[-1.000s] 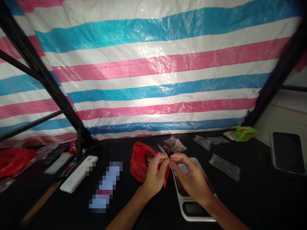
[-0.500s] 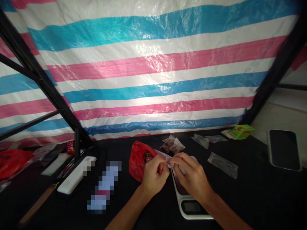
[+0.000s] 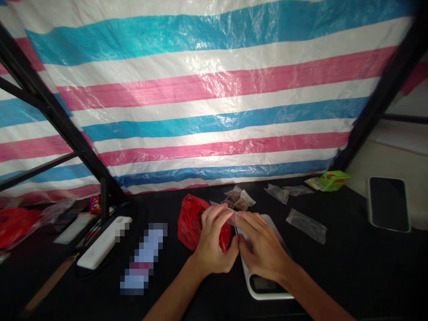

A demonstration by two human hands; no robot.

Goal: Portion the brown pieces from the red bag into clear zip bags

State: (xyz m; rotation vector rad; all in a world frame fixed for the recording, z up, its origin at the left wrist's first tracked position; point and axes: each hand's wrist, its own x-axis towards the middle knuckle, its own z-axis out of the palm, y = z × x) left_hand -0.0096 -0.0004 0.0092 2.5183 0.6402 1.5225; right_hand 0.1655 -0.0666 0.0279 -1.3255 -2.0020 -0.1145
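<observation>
The left hand and right hand have their grips closed on a small clear plastic bag, pinching it between the fingers where they meet, just above a white digital kitchen scale. A crumpled red plastic bag sits against the left hand, and just beyond the fingers lie small clear packets of brown pieces. Flat clear plastic bags and a green cardboard box rest farther right on the black tabletop.
</observation>
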